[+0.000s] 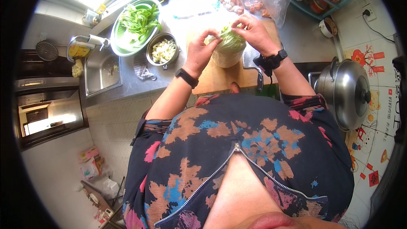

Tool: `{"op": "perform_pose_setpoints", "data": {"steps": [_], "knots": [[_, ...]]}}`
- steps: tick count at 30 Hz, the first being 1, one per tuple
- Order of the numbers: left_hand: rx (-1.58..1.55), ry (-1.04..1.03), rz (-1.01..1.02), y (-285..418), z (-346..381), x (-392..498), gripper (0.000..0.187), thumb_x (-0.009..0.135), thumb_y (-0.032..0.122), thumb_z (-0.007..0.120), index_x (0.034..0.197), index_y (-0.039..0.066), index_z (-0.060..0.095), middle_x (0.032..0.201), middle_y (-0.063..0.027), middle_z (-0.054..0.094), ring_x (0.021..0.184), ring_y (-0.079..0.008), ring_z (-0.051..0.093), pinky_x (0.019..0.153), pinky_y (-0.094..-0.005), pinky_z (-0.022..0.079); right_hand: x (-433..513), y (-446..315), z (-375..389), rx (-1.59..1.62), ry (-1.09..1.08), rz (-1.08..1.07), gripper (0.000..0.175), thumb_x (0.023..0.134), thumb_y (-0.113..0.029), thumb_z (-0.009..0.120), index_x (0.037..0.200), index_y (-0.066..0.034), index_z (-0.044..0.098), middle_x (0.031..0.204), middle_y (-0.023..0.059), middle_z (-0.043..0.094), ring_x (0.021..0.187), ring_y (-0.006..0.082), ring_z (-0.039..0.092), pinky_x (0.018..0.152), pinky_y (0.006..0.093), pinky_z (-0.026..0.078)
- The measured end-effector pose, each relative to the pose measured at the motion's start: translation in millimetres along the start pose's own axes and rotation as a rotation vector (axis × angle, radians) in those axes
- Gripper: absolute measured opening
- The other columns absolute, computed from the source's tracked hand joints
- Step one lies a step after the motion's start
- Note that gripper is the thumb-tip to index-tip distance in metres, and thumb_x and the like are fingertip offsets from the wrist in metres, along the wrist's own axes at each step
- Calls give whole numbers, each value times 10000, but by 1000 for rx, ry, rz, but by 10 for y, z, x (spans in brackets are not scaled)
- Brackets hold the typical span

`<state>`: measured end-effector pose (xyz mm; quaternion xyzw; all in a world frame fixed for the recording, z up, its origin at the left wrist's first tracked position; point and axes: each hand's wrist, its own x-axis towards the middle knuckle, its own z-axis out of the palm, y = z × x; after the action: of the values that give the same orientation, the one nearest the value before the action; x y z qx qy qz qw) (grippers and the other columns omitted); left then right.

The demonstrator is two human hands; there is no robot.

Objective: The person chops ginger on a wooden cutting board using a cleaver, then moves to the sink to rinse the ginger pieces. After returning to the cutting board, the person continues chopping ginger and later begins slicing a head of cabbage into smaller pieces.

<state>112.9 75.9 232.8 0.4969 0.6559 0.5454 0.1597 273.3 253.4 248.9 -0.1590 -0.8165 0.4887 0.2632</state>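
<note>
A head of cabbage (229, 43), green above and pale below, rests on a wooden cutting board (211, 78). Its lower part looks covered in thin clear film. My left hand (205, 45) pinches at the cabbage's upper left edge with thumb and fingertips. On the other side, my right hand (254, 33) pinches at its upper right edge. Whether the fingertips hold leaf or film, I cannot tell. Under my right wrist a kitchen knife (260, 81) lies at the board's right side, black handle towards me, its blade partly hidden.
Left of the board are a steel pot (163, 49) of chopped pale pieces, a basin (119, 46) with leafy greens, a cloth (142, 66) and a sink (103, 74). Plastic bags (270, 4) stand behind. A lidded steel pot (341, 92) sits at right.
</note>
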Motion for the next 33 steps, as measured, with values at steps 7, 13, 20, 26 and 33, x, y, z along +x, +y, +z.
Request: {"op": "perform_pose_setpoints", "data": {"steps": [7, 13, 20, 26, 33], "knots": [[559, -173, 385, 155, -363, -33, 156, 883, 44, 777, 999, 83, 681, 1031, -57, 717, 1060, -303, 669, 943, -393, 546, -228, -64, -233, -7, -186, 23, 75, 1010, -33, 679, 1072, 9, 687, 917, 65, 657, 822, 137, 655, 745, 292, 534], [848, -316, 440, 172, -440, 0, 126, 935, 56, 663, 1051, 77, 617, 1062, -80, 649, 1066, -306, 631, 926, -407, 549, -349, -37, -350, -371, -161, -203, 71, 986, -39, 688, 1023, -5, 638, 970, 131, 636, 840, 282, 661, 764, 367, 542], [751, -283, 292, 60, -582, 40, 138, 945, 11, 628, 1076, 53, 611, 1053, -156, 623, 1004, -393, 645, 832, -466, 557, -317, -21, -547, -442, -146, -270, 72, 930, 12, 670, 975, -27, 630, 996, 131, 641, 947, 346, 671, 798, 418, 548], [196, -14, 2, -30, -662, 263, 110, 1046, 114, 667, 1058, 5, 653, 905, -132, 698, 822, -261, 699, 775, -357, 560, -270, 12, -539, -361, -129, -180, 99, 926, 34, 683, 995, -31, 653, 1002, 123, 627, 939, 311, 672, 804, 382, 550], [-135, -37, -159, -152, -601, 305, 122, 1099, 124, 618, 1112, 6, 645, 960, -19, 667, 896, -123, 666, 862, -296, 552, -209, -242, -553, -225, -146, -111, 117, 941, -38, 716, 1058, -31, 709, 1068, 111, 658, 920, 278, 684, 824, 369, 558]]}}
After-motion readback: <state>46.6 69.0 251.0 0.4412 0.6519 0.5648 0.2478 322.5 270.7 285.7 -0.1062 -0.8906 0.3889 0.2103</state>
